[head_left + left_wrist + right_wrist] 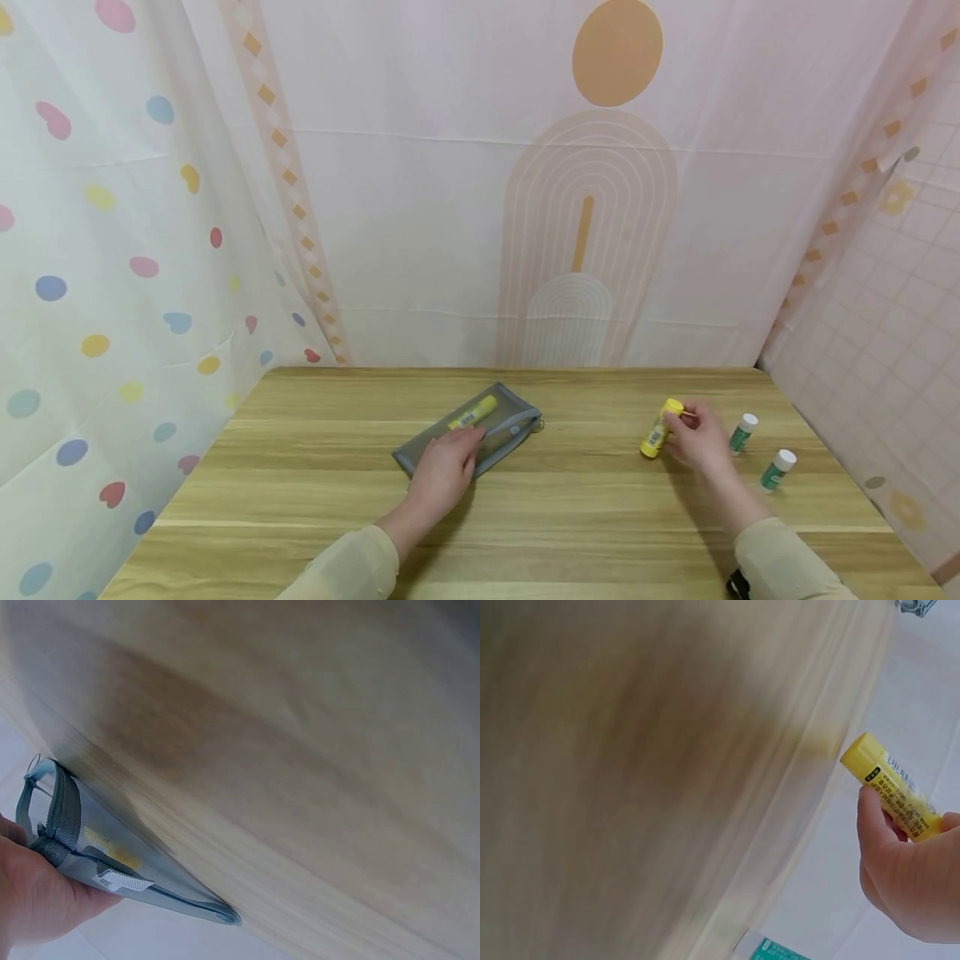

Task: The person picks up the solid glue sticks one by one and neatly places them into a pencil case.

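A grey mesh zip pouch [517, 406] lies slanted on the table with a yellow glue stick [478, 412] showing through it. My left hand [444, 468] holds the pouch's near side. In the left wrist view the thumb lies along the zip, beside a white label [124, 880], and the mouth gapes at the strap end. To the right, my right hand [701, 433] pinches a second yellow glue stick [657, 433] between thumb and fingers, tilted, its lower end close over the table. Beside that hand stand two green glue sticks with white caps, one farther [742, 433], one nearer [777, 472].
The wooden table [570, 525] ends at a patterned curtain [420, 250] behind, with more curtains at both sides. A metal ring [539, 425] hangs at the pouch's right end. A small black object [738, 583] shows by the right sleeve.
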The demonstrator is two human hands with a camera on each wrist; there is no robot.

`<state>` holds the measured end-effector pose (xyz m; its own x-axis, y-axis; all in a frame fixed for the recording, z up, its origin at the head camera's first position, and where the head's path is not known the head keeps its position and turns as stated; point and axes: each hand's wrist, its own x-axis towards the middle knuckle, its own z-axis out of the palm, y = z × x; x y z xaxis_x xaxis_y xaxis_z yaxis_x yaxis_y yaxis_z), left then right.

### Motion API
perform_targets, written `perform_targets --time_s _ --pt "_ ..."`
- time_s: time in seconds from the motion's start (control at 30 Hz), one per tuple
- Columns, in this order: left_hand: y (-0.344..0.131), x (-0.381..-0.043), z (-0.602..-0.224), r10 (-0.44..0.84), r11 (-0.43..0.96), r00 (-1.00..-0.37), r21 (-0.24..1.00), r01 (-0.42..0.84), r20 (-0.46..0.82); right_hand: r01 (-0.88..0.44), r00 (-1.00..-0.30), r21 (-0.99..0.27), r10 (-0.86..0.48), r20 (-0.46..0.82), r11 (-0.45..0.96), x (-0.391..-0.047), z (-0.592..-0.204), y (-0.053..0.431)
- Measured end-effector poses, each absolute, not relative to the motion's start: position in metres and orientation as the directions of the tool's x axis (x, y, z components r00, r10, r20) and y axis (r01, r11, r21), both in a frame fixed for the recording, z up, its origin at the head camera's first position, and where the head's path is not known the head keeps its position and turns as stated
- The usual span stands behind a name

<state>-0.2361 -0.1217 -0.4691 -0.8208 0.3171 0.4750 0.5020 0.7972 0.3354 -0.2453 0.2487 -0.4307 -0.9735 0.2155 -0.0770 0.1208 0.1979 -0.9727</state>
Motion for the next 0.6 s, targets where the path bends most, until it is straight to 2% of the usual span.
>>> perform_targets --time_s 0.6 --pt "-0.122 -0.237 -0.47 0.319 0.797 -0.822 0.336 0.502 0.472 0.16 -0.983 -0.986 0.096 -0.156 0.037 -0.242 -0.432 0.224"
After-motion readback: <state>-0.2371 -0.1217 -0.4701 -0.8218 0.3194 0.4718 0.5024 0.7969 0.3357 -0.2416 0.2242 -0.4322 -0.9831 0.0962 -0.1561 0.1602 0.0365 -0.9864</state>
